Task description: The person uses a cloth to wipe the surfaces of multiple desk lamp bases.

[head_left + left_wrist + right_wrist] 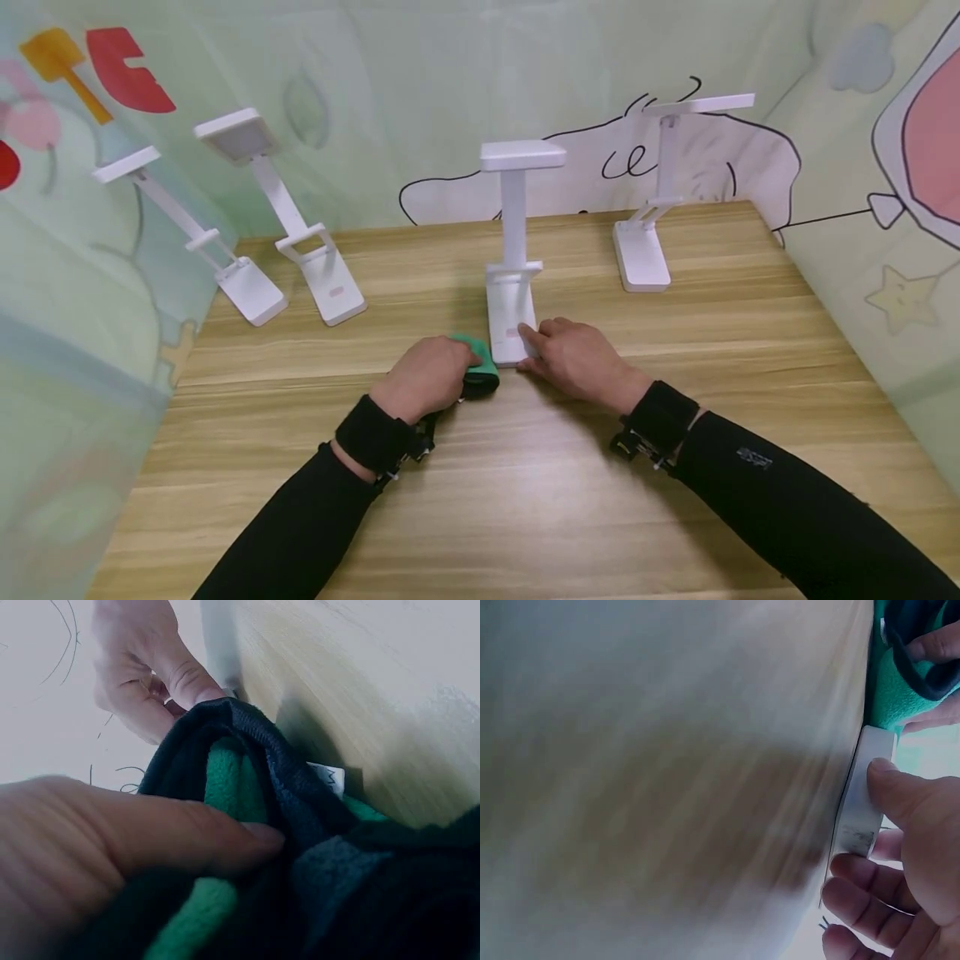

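A white desk lamp (513, 221) stands upright in the middle of the table, its base towards me. My right hand (577, 358) holds the front right corner of that base. In the right wrist view, the thumb (891, 784) presses on the base's front edge (861, 799) while the other fingers bend by its side. Just left of the base, my left hand (427, 379) grips a fuzzy green cloth item (485, 364) with black edging. Up close, the left wrist view shows its folds under the thumb and a small white tag (328, 778) marked M.
Two more white lamps, one far left (251, 292) and one beside it (330, 287), stand tilted at the back left. Another lamp (643, 258) stands at the back right. Printed fabric walls (420, 100) enclose the wooden table (525, 492) behind and at the sides.
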A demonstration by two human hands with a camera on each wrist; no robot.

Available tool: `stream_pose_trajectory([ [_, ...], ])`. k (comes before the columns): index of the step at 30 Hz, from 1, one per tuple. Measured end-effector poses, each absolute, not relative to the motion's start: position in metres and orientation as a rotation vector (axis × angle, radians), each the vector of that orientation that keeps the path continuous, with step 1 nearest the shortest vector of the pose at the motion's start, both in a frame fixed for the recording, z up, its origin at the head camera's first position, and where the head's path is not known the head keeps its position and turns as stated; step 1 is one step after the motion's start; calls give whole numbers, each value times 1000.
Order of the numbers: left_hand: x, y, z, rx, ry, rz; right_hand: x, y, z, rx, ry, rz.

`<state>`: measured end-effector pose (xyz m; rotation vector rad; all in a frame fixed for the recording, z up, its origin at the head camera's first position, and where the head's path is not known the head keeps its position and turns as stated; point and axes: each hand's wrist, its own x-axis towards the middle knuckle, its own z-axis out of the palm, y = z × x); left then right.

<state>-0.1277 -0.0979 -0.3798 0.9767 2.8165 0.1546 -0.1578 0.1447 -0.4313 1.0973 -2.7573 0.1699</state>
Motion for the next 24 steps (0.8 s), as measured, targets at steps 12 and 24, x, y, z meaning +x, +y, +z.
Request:
stream_pose_trajectory([
  [12, -128, -98, -382, 943, 2821, 183, -168, 157, -430, 1067, -2791, 185],
  [24, -129, -100, -383, 867, 2796, 240, -186, 170, -429, 1014, -2861, 223],
])
